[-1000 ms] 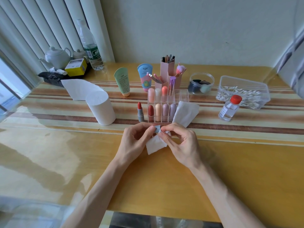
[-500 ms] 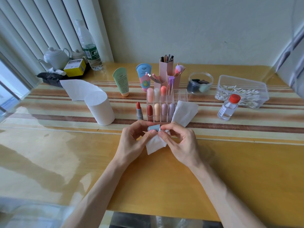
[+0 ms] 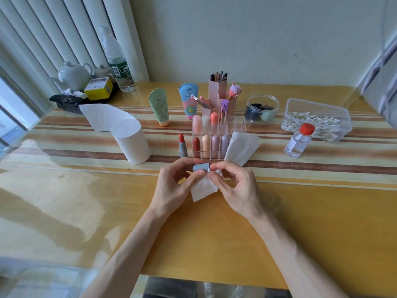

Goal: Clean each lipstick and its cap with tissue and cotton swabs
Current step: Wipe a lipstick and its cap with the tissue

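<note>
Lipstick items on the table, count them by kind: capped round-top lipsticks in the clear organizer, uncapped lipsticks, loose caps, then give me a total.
Capped round-top lipsticks in the clear organizer: 7
Uncapped red lipstick: 1
Loose blue-grey cap: 1
Total: 9

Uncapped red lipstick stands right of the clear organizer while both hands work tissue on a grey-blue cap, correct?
No. The head view shows the uncapped red lipstick left of the clear organizer, not right. The left hand and right hand do work tissue on the grey-blue cap.
</note>
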`<state>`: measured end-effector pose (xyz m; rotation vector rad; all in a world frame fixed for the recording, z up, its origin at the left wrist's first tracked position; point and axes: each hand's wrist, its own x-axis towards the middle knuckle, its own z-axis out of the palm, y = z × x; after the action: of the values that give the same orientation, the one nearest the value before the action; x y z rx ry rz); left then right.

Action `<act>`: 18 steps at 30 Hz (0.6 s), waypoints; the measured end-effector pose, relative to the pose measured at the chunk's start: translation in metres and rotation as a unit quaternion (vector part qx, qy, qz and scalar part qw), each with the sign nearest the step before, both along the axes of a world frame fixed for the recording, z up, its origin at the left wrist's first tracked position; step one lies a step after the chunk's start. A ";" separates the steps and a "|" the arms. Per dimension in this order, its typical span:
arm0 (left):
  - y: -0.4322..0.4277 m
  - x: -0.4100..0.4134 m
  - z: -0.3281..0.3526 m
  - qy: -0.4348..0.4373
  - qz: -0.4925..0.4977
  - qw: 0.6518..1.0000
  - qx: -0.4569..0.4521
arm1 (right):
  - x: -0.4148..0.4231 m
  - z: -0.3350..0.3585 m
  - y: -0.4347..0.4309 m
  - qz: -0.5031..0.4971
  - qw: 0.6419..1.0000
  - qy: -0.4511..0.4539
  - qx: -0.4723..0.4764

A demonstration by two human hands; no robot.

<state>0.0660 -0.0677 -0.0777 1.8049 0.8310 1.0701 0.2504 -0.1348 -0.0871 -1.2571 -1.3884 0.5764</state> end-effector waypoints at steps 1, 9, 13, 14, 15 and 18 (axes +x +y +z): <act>0.000 -0.001 -0.001 -0.003 0.002 1.000 0.006 | 0.000 0.000 0.000 0.000 1.000 0.004 -0.006; -0.003 0.000 -0.002 -0.033 0.015 0.999 0.026 | -0.001 0.007 -0.003 0.016 0.991 0.117 -0.057; -0.001 0.000 -0.002 -0.046 0.024 0.999 0.013 | 0.008 0.010 -0.003 -0.009 0.986 0.156 -0.060; -0.001 0.000 -0.002 -0.047 0.023 0.999 0.009 | 0.011 0.011 -0.003 -0.013 0.988 0.142 -0.056; -0.001 0.000 -0.002 -0.047 0.022 0.999 0.005 | 0.014 0.011 -0.004 -0.016 0.992 0.113 -0.053; -0.001 0.000 -0.001 -0.037 0.030 0.999 0.006 | 0.020 0.010 -0.004 -0.022 0.998 0.017 -0.051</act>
<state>0.0658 -0.0689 -0.0785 1.7492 0.8411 1.1756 0.2701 -0.1391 -0.0770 -1.3492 -1.3137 0.6416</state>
